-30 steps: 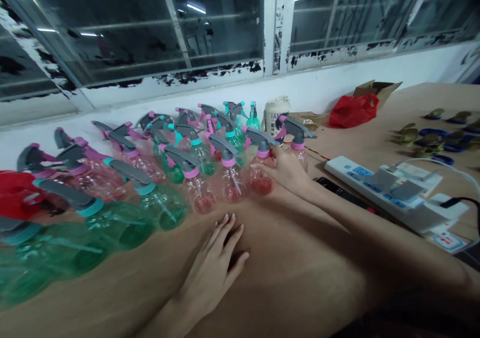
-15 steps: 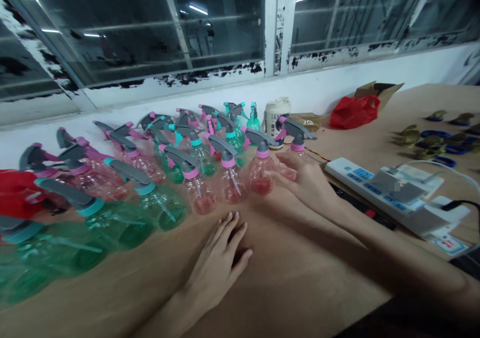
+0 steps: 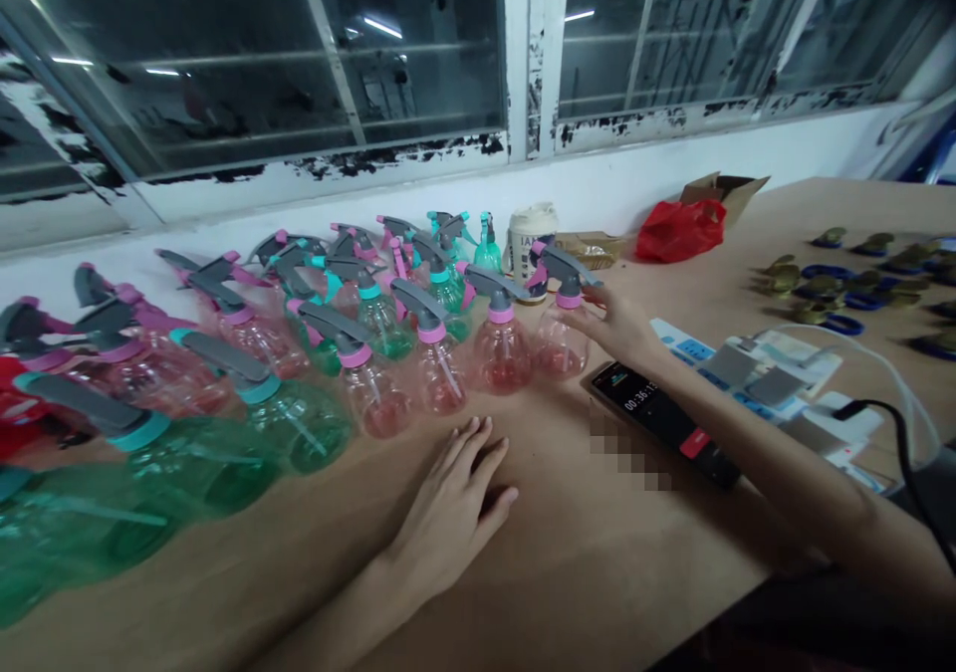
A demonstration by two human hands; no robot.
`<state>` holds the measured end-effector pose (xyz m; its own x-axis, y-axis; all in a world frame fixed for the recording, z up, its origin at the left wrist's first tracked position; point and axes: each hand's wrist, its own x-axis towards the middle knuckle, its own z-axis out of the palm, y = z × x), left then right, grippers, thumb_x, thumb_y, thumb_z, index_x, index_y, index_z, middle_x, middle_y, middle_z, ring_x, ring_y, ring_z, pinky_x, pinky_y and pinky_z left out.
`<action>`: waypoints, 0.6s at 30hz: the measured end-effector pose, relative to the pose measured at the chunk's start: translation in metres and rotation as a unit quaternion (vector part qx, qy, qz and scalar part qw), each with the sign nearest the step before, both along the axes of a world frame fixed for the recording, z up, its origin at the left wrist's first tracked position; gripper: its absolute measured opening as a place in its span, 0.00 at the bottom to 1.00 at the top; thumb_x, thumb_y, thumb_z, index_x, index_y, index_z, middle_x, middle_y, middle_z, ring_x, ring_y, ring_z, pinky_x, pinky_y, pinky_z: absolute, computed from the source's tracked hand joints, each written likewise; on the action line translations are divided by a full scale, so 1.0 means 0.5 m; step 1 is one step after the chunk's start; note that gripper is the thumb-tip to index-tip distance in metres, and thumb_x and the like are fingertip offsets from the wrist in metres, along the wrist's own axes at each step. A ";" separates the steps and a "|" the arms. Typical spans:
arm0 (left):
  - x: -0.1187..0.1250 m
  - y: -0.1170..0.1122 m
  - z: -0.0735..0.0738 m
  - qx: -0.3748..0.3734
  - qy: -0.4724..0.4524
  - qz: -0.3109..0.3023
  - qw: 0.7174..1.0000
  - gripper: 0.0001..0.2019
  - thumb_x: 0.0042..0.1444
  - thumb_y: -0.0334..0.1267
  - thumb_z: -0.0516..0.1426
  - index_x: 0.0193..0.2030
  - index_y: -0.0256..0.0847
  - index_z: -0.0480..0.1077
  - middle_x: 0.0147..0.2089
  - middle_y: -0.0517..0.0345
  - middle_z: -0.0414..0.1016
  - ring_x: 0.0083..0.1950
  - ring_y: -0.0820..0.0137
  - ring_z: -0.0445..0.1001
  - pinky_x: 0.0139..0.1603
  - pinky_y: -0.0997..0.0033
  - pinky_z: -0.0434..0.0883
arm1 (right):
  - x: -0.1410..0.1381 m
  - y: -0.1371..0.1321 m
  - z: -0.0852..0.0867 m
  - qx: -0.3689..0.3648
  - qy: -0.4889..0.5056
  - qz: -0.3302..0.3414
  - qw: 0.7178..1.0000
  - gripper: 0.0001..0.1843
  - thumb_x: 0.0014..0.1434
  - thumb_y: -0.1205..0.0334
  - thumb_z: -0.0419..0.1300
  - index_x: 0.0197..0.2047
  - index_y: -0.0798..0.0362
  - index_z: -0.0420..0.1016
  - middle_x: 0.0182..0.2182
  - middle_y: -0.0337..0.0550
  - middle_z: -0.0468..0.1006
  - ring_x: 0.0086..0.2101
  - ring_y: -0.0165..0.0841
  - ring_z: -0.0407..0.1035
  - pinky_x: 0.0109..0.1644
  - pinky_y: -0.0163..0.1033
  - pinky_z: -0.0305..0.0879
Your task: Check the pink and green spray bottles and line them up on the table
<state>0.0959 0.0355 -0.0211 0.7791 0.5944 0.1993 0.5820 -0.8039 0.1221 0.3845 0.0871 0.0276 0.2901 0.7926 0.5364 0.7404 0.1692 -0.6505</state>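
My left hand lies flat on the brown tabletop, fingers stretched out, in front of the row of spray bottles. At the row's right end stands a clear pink spray bottle with a grey and pink trigger head. My right hand is at its upper right side, fingers loosely apart, with a fingertip at or very near the bottle's shoulder; the other fingers are partly hidden. Left of it stand another pink spray bottle and several more pink and green ones, upright, some with pink liquid low inside.
Beneath my right forearm lies a phone showing a timer. Beyond it are a white power strip with plugs and cables. A paper cup, a red plastic bag and gold-and-blue parts sit farther back, near the windowed wall.
My right hand has moved from around the pink bottle's body to its upper right side, uncovering the bottle. The view has shifted, bringing the phone into sight. My left hand still lies flat.
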 end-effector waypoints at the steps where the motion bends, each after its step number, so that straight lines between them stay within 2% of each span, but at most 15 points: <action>1: 0.001 0.000 0.001 -0.004 0.000 0.001 1.000 0.22 0.65 0.45 0.51 0.61 0.35 0.62 0.68 0.44 0.56 0.68 0.55 0.54 0.64 0.46 0.57 | -0.005 0.007 0.004 -0.001 0.004 0.005 1.000 0.22 0.53 0.48 0.62 0.45 0.55 0.76 0.41 0.53 0.81 0.43 0.48 0.74 0.44 0.51 0.68; 4: -0.002 -0.001 0.002 -0.010 -0.004 0.002 1.000 0.22 0.65 0.44 0.51 0.61 0.36 0.62 0.68 0.44 0.56 0.68 0.55 0.54 0.65 0.46 0.57 | -0.017 0.009 0.016 -0.002 0.018 -0.004 1.000 0.18 0.55 0.50 0.61 0.38 0.55 0.79 0.34 0.50 0.83 0.37 0.46 0.76 0.40 0.48 0.68; 6: -0.004 -0.002 0.001 -0.014 -0.012 0.002 1.000 0.21 0.65 0.44 0.51 0.61 0.36 0.62 0.68 0.45 0.56 0.68 0.56 0.54 0.65 0.46 0.57 | -0.019 -0.005 0.026 0.003 0.026 -0.025 0.999 0.18 0.54 0.50 0.61 0.37 0.56 0.80 0.33 0.50 0.83 0.35 0.47 0.76 0.38 0.47 0.68; 10: -0.009 -0.005 0.002 -0.042 -0.043 0.001 0.998 0.19 0.64 0.41 0.53 0.60 0.38 0.62 0.67 0.47 0.59 0.67 0.57 0.56 0.65 0.48 0.58 | -0.021 -0.069 0.053 0.016 0.026 -0.058 0.998 0.19 0.52 0.49 0.63 0.39 0.55 0.80 0.34 0.50 0.83 0.34 0.46 0.75 0.37 0.46 0.67; 12: -0.011 -0.010 0.009 -0.075 -0.074 0.010 0.994 0.18 0.64 0.39 0.53 0.60 0.40 0.62 0.65 0.50 0.61 0.66 0.59 0.59 0.64 0.51 0.60 | -0.032 -0.114 0.063 0.012 0.020 -0.073 0.997 0.20 0.51 0.47 0.64 0.38 0.54 0.80 0.31 0.48 0.82 0.30 0.44 0.75 0.33 0.45 0.66; 14: -0.014 -0.015 0.021 -0.113 -0.110 0.025 0.987 0.19 0.64 0.39 0.53 0.61 0.43 0.59 0.64 0.52 0.63 0.65 0.62 0.62 0.63 0.54 0.62 | -0.054 -0.155 0.066 -0.008 0.031 -0.048 0.998 0.19 0.52 0.47 0.63 0.38 0.54 0.79 0.27 0.45 0.81 0.23 0.40 0.72 0.28 0.42 0.65; 18: -0.027 -0.029 0.052 -0.147 -0.154 0.060 0.975 0.27 0.61 0.43 0.55 0.64 0.48 0.52 0.65 0.51 0.61 0.65 0.57 0.61 0.62 0.47 0.62 | -0.122 -0.205 0.049 -0.026 0.075 0.084 0.993 0.17 0.51 0.48 0.64 0.38 0.53 0.77 0.31 0.44 0.80 0.30 0.39 0.73 0.34 0.43 0.68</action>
